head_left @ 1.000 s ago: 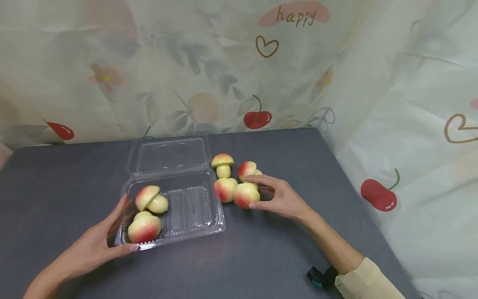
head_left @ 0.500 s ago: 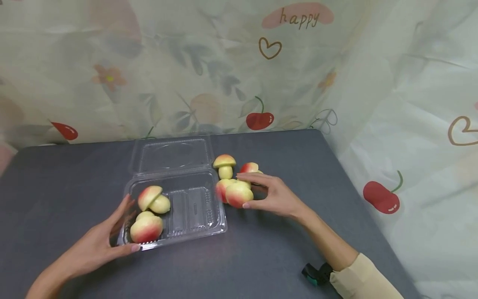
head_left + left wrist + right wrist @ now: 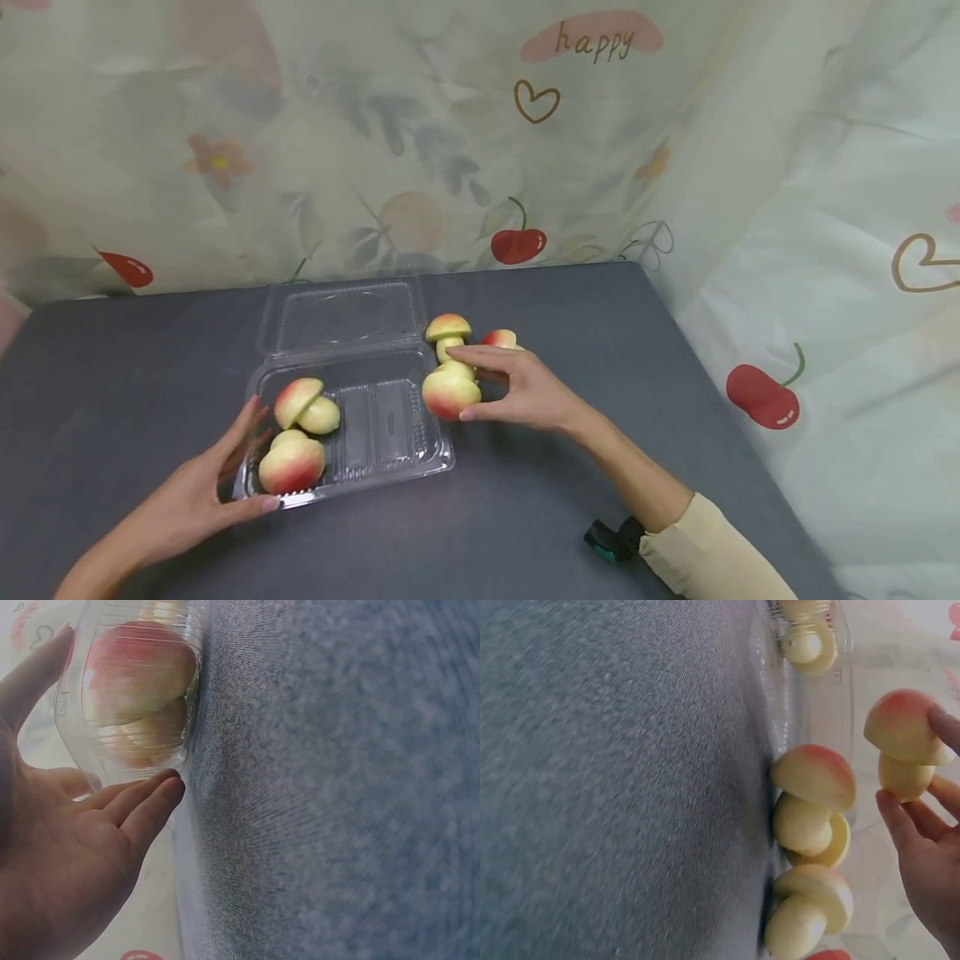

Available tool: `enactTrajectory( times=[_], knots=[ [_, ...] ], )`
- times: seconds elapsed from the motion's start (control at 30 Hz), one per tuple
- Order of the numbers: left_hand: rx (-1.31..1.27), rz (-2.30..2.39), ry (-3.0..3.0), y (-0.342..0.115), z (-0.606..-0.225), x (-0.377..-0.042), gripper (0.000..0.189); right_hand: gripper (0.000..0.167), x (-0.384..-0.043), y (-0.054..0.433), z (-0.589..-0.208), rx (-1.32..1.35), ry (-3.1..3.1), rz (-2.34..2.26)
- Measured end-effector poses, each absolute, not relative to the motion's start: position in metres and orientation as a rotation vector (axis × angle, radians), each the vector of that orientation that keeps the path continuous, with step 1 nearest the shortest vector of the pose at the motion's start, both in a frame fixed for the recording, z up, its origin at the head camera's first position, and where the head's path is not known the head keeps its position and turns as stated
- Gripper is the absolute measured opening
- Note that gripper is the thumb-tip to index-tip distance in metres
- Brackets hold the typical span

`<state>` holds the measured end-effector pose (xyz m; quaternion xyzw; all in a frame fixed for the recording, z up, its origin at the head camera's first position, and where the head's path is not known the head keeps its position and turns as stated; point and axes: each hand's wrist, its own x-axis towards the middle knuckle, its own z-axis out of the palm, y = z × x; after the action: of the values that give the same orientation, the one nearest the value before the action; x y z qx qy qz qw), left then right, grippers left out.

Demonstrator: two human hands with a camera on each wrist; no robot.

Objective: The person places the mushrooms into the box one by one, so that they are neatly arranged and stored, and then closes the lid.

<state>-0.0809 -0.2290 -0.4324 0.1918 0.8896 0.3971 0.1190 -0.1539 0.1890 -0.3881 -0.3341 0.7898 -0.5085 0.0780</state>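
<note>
My right hand (image 3: 528, 389) pinches a yellow toy mushroom with a red-blushed cap (image 3: 451, 392) between thumb and fingertips. In the right wrist view this held mushroom (image 3: 905, 739) is raised off the table, cap up. My left hand (image 3: 187, 492) holds the front left corner of a clear plastic clamshell container (image 3: 375, 479), its thumb on the front rim and fingers along the left side. Inside, at the left, lie two similar mushrooms, one behind (image 3: 306, 406) and one in front (image 3: 292, 462). The left wrist view shows the front one (image 3: 139, 671) through the clear wall.
Right of the container lie more toy mushrooms: one at the back (image 3: 447, 327), one (image 3: 500, 338) partly behind my right hand, and another (image 3: 815, 778) clear in the right wrist view. The container's open lid (image 3: 345, 317) lies flat behind it on the dark grey table (image 3: 570, 317).
My right hand has picked up a mushroom from the group and carried it left, towards the container's right edge. The left hand and container have hardly moved.
</note>
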Motion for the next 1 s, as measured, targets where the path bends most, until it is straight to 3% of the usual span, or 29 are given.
enactTrajectory(
  times=[1.0],
  knots=[
    [0.56, 1.132, 2.608, -0.23, -0.428, -0.079, 0.116, 0.069, -0.164, 0.139, -0.397, -1.111, 2.424, -1.303]
  ],
)
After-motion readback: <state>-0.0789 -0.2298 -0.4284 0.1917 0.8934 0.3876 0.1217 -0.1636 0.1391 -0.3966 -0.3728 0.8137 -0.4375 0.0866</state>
